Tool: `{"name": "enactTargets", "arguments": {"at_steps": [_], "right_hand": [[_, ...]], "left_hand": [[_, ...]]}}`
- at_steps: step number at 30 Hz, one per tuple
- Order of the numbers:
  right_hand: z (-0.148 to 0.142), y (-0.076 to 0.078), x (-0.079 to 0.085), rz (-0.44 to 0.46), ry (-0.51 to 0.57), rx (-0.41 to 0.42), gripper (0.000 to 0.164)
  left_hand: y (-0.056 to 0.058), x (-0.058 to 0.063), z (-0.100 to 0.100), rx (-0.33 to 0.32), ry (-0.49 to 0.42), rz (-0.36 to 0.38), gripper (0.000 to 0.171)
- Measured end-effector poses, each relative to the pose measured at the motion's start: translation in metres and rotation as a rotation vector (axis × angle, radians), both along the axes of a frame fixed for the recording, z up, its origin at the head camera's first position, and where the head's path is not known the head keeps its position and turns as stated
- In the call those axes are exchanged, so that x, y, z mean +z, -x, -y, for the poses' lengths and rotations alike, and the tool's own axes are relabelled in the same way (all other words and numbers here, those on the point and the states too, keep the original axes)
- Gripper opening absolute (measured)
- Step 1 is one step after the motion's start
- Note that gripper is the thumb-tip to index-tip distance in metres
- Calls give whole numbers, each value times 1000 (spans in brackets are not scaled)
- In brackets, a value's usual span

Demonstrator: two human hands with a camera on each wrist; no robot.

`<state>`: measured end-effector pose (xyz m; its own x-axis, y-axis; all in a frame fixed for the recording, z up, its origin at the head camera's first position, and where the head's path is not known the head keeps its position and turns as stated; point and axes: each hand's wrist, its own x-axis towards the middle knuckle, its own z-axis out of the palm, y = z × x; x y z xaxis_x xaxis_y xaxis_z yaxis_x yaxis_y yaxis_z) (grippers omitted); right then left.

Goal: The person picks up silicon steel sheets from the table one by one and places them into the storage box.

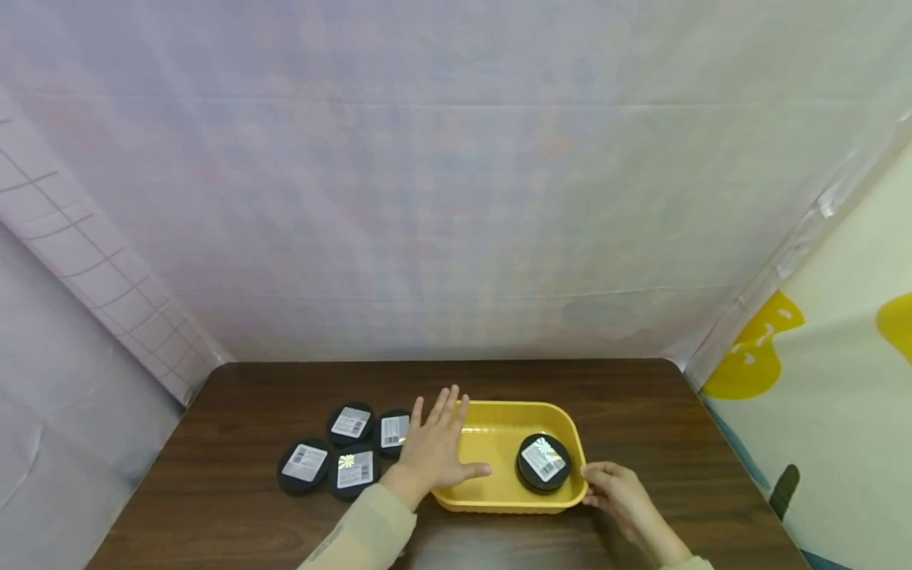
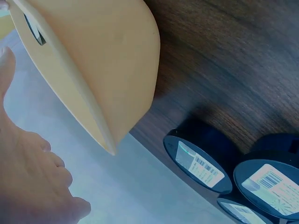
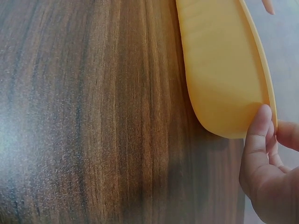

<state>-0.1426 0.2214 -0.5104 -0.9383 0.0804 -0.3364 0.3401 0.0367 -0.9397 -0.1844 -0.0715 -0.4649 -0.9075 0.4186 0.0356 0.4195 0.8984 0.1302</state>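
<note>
A yellow plastic basket (image 1: pixel 492 505) stands on the brown table. Inside it, towards the right end, lies a round black container (image 1: pixel 543 463) with a white barcode label on top. My right hand (image 1: pixel 618 495) pinches the basket's rim at the near right corner, thumb and fingers on either side of the wall in the right wrist view. With fingers spread, my left hand (image 1: pixel 436 451) is held over the basket's left end and holds nothing. Left of that hand sit several more black containers, among them one with a shiny sticker (image 1: pixel 355 471).
The containers on the left stand close together, including a far one (image 1: pixel 351 423) and a leftmost one (image 1: pixel 303 465). A pale sheet (image 1: pixel 456 237) hangs behind the table's back edge. Wood-grain tabletop (image 1: pixel 684 443) stretches right of the basket.
</note>
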Motion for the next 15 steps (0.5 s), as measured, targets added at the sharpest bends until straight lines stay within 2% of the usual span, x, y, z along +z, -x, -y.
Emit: {"name": "enactTargets", "arguments": {"at_steps": [15], "right_hand": [[1, 0, 1, -4, -8, 4, 28]], "left_hand": [[-2, -3, 22, 38, -63, 22, 108]]}}
